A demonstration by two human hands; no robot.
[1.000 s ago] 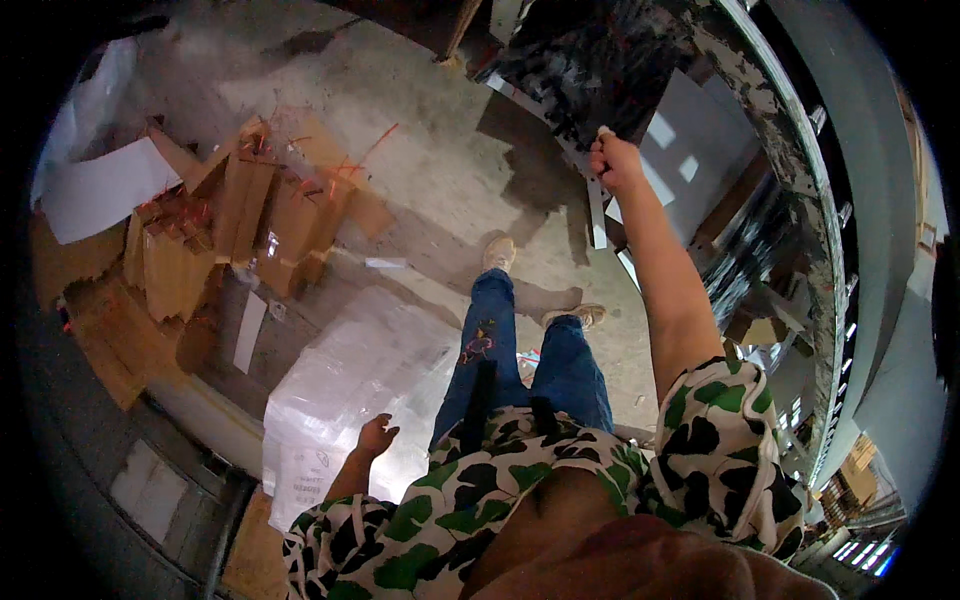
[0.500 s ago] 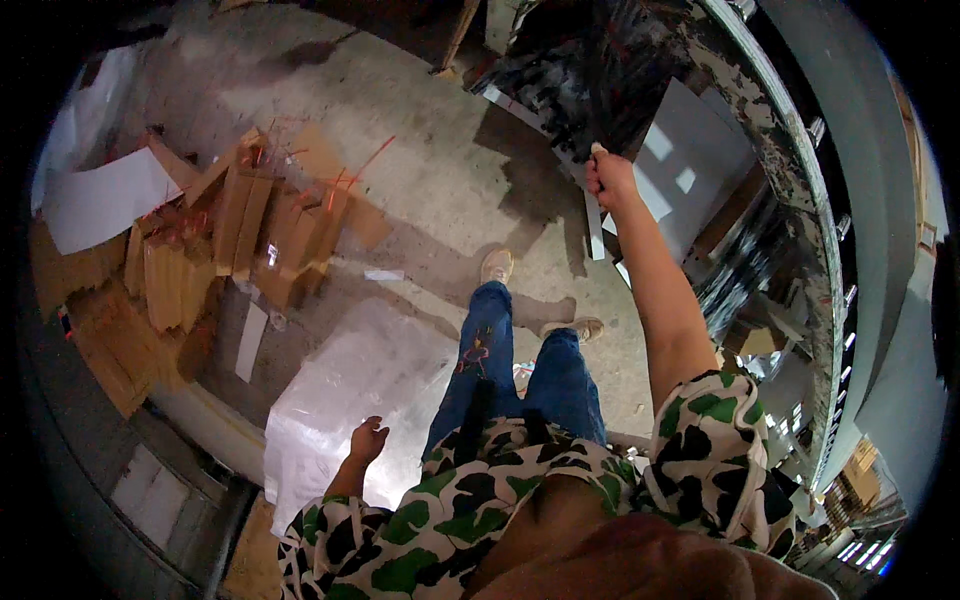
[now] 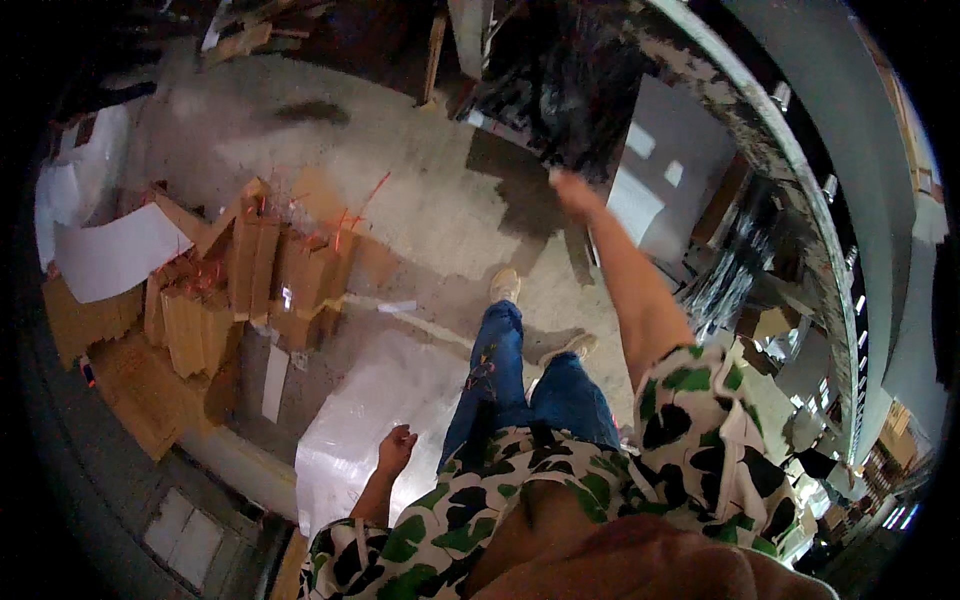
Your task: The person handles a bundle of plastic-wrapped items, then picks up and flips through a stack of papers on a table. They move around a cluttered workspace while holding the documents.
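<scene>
My right hand (image 3: 580, 202) is stretched out ahead, closed and smeared by motion. A small pale tip shows at its far end, but what the fingers hold cannot be made out. Just beyond it lies crumpled black plastic film (image 3: 565, 95), and a grey flat panel (image 3: 685, 130) stands to its right. My left hand (image 3: 397, 450) hangs low by my side with loosely bent fingers apart, and nothing shows in it. Below that hand, in the picture, is a pale bundle under clear plastic wrap (image 3: 370, 400); contact between them cannot be told.
Folded brown cardboard (image 3: 300, 275) with red strands is heaped on the left, beside a curved white sheet (image 3: 120, 250). White strips (image 3: 274, 383) lie on the concrete floor (image 3: 400, 170). A worn curved metal edge (image 3: 790, 140) runs down the right side.
My right hand has swung a little to the left and blurs. The view has shifted, so the cardboard and wrapped bundle sit lower and further right. My left hand keeps its pose.
</scene>
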